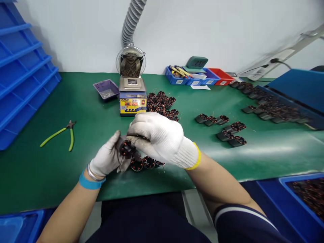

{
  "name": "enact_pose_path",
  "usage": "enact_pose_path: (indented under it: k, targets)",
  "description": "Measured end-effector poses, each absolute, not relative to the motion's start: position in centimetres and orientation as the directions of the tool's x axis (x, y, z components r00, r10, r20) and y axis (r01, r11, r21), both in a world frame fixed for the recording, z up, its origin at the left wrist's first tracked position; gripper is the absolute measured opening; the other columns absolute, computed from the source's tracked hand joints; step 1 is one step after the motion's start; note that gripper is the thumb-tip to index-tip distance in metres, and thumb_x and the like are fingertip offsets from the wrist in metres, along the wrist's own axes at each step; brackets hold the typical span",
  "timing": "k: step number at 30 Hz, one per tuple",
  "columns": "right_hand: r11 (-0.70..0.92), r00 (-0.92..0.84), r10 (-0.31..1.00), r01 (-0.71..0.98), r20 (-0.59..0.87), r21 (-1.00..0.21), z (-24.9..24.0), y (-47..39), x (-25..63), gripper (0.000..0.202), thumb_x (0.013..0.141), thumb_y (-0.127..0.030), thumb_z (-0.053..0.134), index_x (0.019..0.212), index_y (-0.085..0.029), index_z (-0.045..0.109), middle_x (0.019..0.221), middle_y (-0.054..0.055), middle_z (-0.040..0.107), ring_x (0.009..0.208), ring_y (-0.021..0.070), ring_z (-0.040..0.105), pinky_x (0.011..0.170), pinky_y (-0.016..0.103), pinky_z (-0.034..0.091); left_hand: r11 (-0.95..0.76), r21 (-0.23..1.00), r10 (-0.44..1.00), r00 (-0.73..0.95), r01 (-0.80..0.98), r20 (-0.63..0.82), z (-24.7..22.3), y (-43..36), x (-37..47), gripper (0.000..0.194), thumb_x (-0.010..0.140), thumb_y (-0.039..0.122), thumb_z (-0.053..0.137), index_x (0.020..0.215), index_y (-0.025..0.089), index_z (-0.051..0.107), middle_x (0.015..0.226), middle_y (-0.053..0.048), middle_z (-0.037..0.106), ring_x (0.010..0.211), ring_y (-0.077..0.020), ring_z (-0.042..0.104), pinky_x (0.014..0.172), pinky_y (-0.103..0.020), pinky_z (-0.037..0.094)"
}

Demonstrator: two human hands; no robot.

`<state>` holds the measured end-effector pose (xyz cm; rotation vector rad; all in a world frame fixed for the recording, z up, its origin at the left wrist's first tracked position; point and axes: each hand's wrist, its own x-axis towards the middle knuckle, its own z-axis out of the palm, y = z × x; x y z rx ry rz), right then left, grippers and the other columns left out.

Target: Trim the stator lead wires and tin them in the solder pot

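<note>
My left hand (pixel 107 155), in a white glove with darkened fingertips, is closed round a motor stator (pixel 127 149), a dark cylinder with copper windings showing at its open end. My right hand (pixel 158 135), gloved in white with a yellow-edged cuff, is closed in a pinch at the upper right rim of that stator. What its fingertips grip is hidden by the glove. Just below the hands, several similar stators stand on the green table, one of them a stator (pixel 137 164) close to my left fingers. My right hand partly covers this row.
A solder pot (pixel 133 104) with a lit display stands behind my hands, a purple tray (pixel 106 89) beside it. Green-handled cutters (pixel 60 135) lie left. Grouped stators (pixel 162 101) stand behind; others (pixel 225 135) stand right. Blue bins (pixel 22 67) rise at far left.
</note>
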<state>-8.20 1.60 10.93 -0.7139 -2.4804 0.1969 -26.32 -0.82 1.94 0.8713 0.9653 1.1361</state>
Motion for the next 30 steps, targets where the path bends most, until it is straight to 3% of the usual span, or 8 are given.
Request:
enact_pose_path:
  k: [2,7,12,16,22,24,27,30]
  targets:
    - [0.828,-0.688,0.558,0.498,0.464,-0.257,10.6,1.8,-8.2,0.017,0.094,-0.027,0.055,0.088,-0.018,0.068,0.084,0.006,0.065,0.080,0.0196,0.062,0.075,0.033,0.049,0.210,0.896,0.974,0.163,-0.391,-0.157,1.9,-1.0,-26.2,0.040,0.076,0.060,0.069,0.093,0.024,0.070,0.093,-0.008,0.074,0.088,-0.0302,0.071,0.071,-0.047,0.062]
    - [0.821,-0.642,0.570,0.469,0.513,-0.325,10.9,1.5,-8.7,0.017,0.094,-0.024,0.053,0.088,-0.019,0.068,0.085,0.005,0.066,0.079,0.0182,0.063,0.071,0.031,0.050,0.079,0.788,0.991,-0.041,-0.610,-0.131,1.7,-0.1,-26.4,0.040,0.082,0.056,0.063,0.061,0.023,0.053,0.087,-0.004,0.072,0.107,-0.0253,0.067,0.095,-0.043,0.057]
    - [0.815,-0.628,0.579,0.430,0.521,-0.388,11.0,1.3,-8.6,0.013,0.092,-0.023,0.056,0.086,-0.021,0.067,0.085,0.004,0.067,0.081,0.0186,0.065,0.074,0.032,0.054,0.360,0.795,0.912,0.366,-0.489,-0.188,1.3,-0.4,-26.3,0.056,0.072,0.074,0.067,0.088,0.020,0.072,0.085,-0.009,0.072,0.077,-0.0269,0.070,0.058,-0.038,0.059]
    - [0.769,-0.533,0.639,0.423,0.554,-0.479,10.1,1.0,-8.0,0.011,0.091,-0.022,0.059,0.083,-0.022,0.067,0.084,0.004,0.068,0.081,0.0194,0.067,0.074,0.033,0.056,0.268,0.806,0.953,0.267,-0.528,-0.143,1.4,-1.2,-25.9,0.044,0.064,0.050,0.086,0.096,0.022,0.074,0.083,-0.003,0.072,0.061,-0.0156,0.064,0.048,-0.025,0.052]
    - [0.712,0.000,0.699,0.097,0.715,-0.696,10.0,0.5,-5.7,0.012,0.094,-0.026,0.060,0.085,-0.027,0.068,0.083,0.000,0.065,0.082,0.0176,0.068,0.089,0.041,0.059,0.217,0.829,0.972,0.195,-0.515,-0.133,1.4,-1.1,-25.6,0.047,0.066,0.052,0.084,0.099,0.019,0.076,0.083,-0.004,0.073,0.058,-0.0139,0.061,0.048,-0.026,0.051]
    - [0.675,-0.146,0.736,0.223,0.661,-0.703,9.3,0.5,-5.2,0.015,0.089,-0.032,0.068,0.103,-0.027,0.069,0.099,0.003,0.069,0.095,0.0210,0.069,0.095,0.044,0.057,0.214,0.841,0.972,0.191,-0.497,-0.135,1.1,-1.0,-25.6,0.047,0.068,0.052,0.084,0.100,0.019,0.076,0.089,-0.006,0.075,0.068,-0.0175,0.067,0.056,-0.028,0.054]
    - [0.658,-0.512,0.738,0.404,0.439,-0.635,6.6,0.3,-5.6,0.068,0.077,-0.036,0.078,0.138,-0.022,0.053,0.134,0.011,0.060,0.124,0.0297,0.060,0.106,0.047,0.051,0.252,0.830,0.961,0.229,-0.498,-0.155,0.6,-1.0,-25.4,0.047,0.071,0.059,0.078,0.099,0.021,0.075,0.097,-0.008,0.075,0.086,-0.0255,0.071,0.069,-0.036,0.059]
    - [0.737,-0.603,0.648,0.344,0.464,-0.581,3.7,0.2,-6.6,0.064,0.083,-0.031,0.070,0.141,-0.021,0.047,0.141,0.013,0.056,0.133,0.0276,0.053,0.113,0.046,0.045,0.268,0.830,0.959,0.214,-0.489,-0.183,0.2,-1.3,-25.2,0.064,0.071,0.078,0.063,0.096,0.020,0.073,0.101,-0.012,0.074,0.099,-0.0334,0.069,0.080,-0.046,0.059]
